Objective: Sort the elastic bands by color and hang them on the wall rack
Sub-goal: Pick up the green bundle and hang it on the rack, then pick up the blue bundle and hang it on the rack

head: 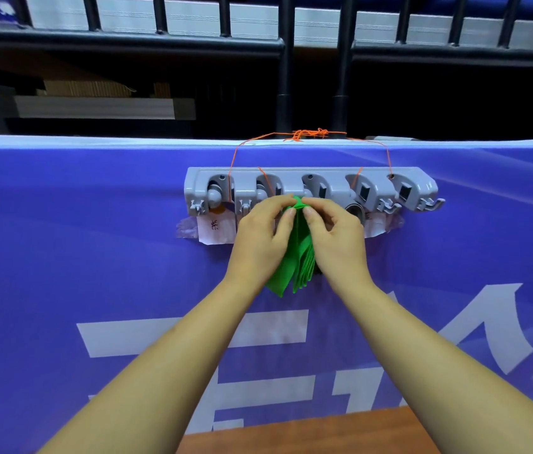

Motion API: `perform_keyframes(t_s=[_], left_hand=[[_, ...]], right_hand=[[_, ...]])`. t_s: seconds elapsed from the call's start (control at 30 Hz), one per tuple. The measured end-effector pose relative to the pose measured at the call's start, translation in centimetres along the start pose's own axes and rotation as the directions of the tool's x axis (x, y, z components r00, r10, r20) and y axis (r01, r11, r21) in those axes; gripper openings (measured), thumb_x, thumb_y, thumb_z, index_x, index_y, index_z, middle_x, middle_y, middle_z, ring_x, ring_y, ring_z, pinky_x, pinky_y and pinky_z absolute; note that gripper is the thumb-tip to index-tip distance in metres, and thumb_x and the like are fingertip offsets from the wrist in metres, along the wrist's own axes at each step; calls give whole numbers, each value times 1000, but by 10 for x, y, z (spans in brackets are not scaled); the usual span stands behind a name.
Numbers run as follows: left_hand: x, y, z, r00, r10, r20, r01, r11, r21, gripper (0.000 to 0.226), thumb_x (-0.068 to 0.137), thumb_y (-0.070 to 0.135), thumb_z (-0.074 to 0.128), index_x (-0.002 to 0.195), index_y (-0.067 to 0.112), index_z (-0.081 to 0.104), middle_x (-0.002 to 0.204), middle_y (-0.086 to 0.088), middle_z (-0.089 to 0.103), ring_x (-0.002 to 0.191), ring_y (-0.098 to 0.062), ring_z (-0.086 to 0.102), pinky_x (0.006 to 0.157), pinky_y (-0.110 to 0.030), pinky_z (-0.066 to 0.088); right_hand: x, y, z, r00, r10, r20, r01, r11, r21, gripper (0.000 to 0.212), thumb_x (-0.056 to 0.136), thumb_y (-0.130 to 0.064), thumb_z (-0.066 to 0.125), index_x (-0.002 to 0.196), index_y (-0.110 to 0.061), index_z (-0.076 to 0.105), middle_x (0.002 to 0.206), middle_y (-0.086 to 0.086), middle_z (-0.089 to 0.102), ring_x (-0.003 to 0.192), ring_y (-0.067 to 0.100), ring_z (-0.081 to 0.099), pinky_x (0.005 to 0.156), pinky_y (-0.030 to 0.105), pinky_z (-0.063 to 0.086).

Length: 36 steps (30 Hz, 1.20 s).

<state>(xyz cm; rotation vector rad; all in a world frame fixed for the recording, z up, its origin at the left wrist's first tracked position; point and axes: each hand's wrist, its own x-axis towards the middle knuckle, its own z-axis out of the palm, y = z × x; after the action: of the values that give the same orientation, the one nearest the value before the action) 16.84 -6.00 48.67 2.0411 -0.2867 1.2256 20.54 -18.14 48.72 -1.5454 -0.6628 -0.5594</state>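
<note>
Green elastic bands (294,257) hang bunched between both hands, their top pinched by the left hand (260,235) and right hand (335,239) fingers against the grey wall rack (311,188). Hanging seems underway; next, seat the loops on the hook just behind the fingertips.

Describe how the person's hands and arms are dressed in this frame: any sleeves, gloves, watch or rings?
Both are bare. The left hand and right hand wear no gloves and no visible rings; the left forearm and right forearm show no sleeve, watch or bracelet up to the frame's edge.
</note>
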Motion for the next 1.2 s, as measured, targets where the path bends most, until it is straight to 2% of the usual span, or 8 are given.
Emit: perform_keyframes(t_s=[0.23,0.33,0.5,0.63,0.73,0.87,0.97,1.2], left_hand=[[-6,-4,0,999,0,54,4,997,-71,32,95,14,54,126,18,61,122,5,62,114,-8,59,99,-34,48],[-6,-4,3,998,-4,61,6,999,-32,33,95,11,52,126,17,61,124,6,60,117,-7,55,101,-34,47],[-12,0,1,991,-59,120,69,995,-76,37,93,13,55,130,19,55,128,5,54,121,-5,52,103,-25,44],[-37,-5,-8,973,-183,141,192,980,-55,31,94,15,57,125,17,53,126,0,54,109,-1,55,85,-5,43],[-71,-20,-17,945,-283,163,280,959,41,22,95,17,56,116,16,55,118,-1,56,103,-7,57,77,-3,42],[-136,-45,-28,870,-432,239,389,898,208,13,94,22,56,107,17,57,107,1,59,95,-11,58,75,-10,40],[-192,-62,-34,764,-566,309,473,818,328,15,94,22,55,105,12,60,104,-2,62,91,-15,58,78,-23,44],[-331,-74,-35,513,-746,424,575,666,475,4,89,17,58,90,15,62,81,2,62,76,-14,56,65,-23,37]], right_hand=[[-3,-4,-1,991,130,24,-132,973,189,32,100,-14,42,106,-20,73,101,-6,74,100,7,67,91,31,53],[1,-3,0,990,142,14,-143,986,86,32,100,-18,42,111,-19,72,104,-9,73,102,6,65,95,33,52],[-12,-1,-7,983,116,141,-111,993,-43,30,99,-24,46,122,-28,65,113,-20,67,106,-8,58,91,14,44],[-41,1,-27,979,95,182,-61,981,-186,19,98,-23,51,109,-24,66,94,-20,67,87,-16,58,75,4,39],[-73,20,-41,971,130,198,-61,945,-320,21,97,-27,52,111,-18,66,100,-9,69,89,-3,60,75,6,39],[-128,70,-51,891,333,309,-132,841,-524,39,96,-34,54,128,-13,58,124,3,64,118,18,57,94,25,41],[-179,103,-53,801,465,377,-162,775,-611,45,95,-34,55,132,-7,54,133,10,58,126,24,52,102,31,39],[-300,155,-58,607,645,465,-181,682,-709,44,93,-32,58,127,-4,57,130,15,59,125,27,52,103,27,34]])
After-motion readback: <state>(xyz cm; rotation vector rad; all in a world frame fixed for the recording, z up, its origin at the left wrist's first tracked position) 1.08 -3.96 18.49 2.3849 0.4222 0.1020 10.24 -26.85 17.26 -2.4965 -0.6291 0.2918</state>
